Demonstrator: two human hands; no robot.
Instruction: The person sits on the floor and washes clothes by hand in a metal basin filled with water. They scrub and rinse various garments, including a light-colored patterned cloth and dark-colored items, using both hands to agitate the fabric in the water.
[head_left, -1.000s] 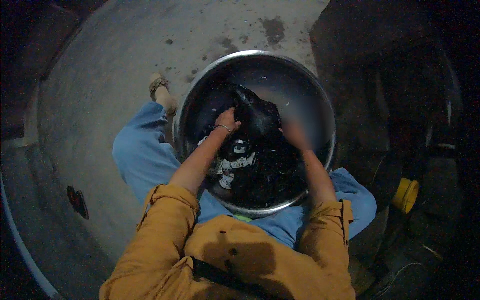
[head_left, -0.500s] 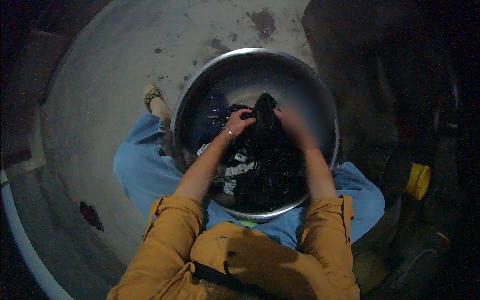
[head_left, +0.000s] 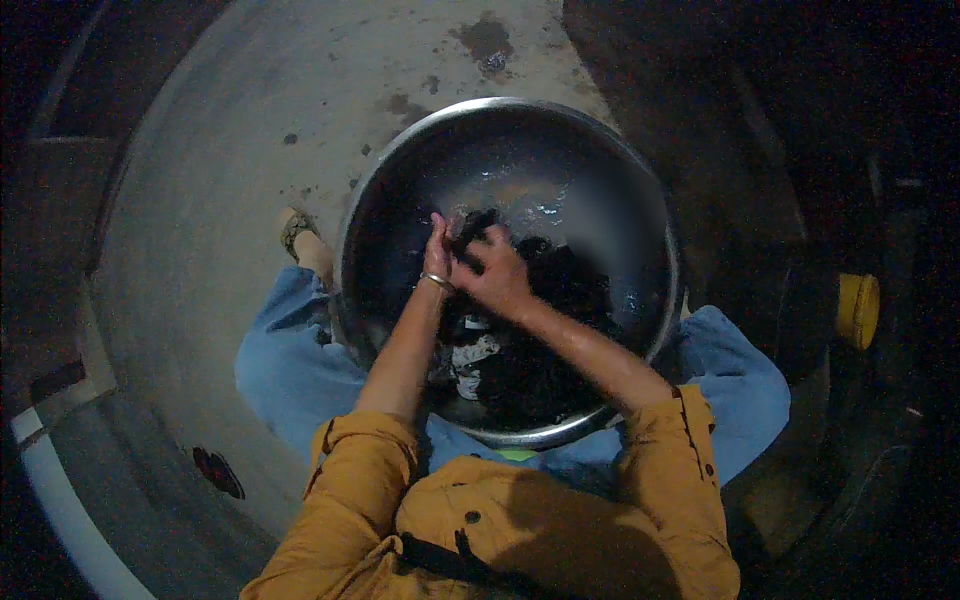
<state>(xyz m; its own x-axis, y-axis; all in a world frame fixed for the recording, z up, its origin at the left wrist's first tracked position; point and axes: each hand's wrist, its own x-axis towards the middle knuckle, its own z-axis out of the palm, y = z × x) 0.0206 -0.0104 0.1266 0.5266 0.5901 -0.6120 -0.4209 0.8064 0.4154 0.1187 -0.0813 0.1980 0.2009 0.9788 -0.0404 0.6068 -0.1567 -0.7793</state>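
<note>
Between my knees stands a wide round metal basin (head_left: 352,215), with wet dark cloth (head_left: 560,350) heaped in its near part. My left hand (head_left: 437,245) is inside it, left of the middle, palm turned inward and fingers stretched upward. A bangle circles that wrist. Against its palm side lies my right hand (head_left: 503,280), its fingers bent around a bunched piece of black cloth (head_left: 476,226). Part of this cloth is hidden between the hands. A black-and-white patterned cloth (head_left: 468,368) shows below my hands.
Water glints on the basin's far floor. Dark wet patches (head_left: 485,42) mark the concrete floor (head_left: 230,160) beyond. A yellow round object (head_left: 858,311) stands at the right. A dark slipper-like object (head_left: 218,470) lies at the lower left. A blurred patch hides the basin's right inner side.
My right hand has come left across the basin to meet my left hand, which has turned upright and shifted slightly left. The black cloth is no longer stretched up between them.
</note>
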